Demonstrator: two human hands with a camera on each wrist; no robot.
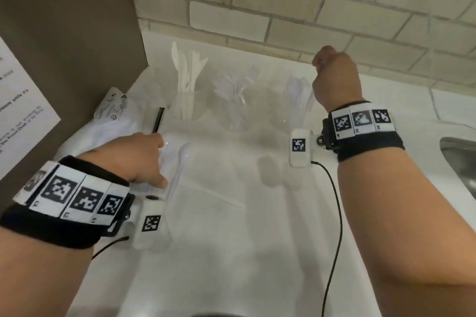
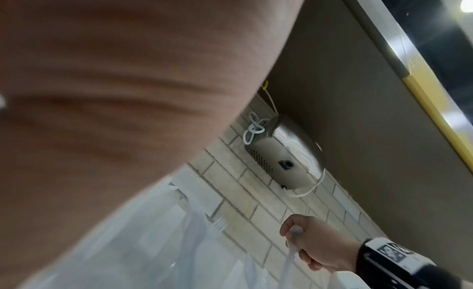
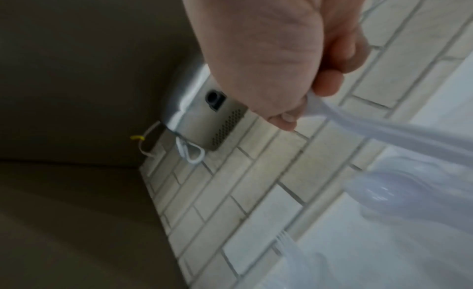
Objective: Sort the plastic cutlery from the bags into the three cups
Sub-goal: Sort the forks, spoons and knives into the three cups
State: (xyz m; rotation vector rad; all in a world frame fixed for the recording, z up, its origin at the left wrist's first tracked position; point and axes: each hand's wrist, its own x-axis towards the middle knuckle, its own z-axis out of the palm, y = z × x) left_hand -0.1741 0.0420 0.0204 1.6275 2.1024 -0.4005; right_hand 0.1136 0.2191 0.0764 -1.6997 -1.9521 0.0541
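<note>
Three clear cups stand at the back of the white counter: the left cup [image 1: 186, 108] holds white knives, the middle cup [image 1: 238, 113] clear forks, the right cup [image 1: 298, 103] clear spoons. My right hand [image 1: 322, 63] hovers over the right cup and pinches the handle of a clear spoon [image 3: 384, 131], which points down into that cup. My left hand [image 1: 162, 159] lies at the near left, its fingers curled over a clear bag of cutlery [image 1: 180, 159] on the counter. In the left wrist view my palm hides most of the bag.
A brown partition [image 1: 64, 59] with a paper notice [image 1: 20, 110] closes the left side. A crumpled printed bag [image 1: 113, 110] and a black stick [image 1: 158, 119] lie beside it. A steel sink [image 1: 458, 157] sits at the right. A metal box [image 2: 281, 158] hangs on the tiled wall.
</note>
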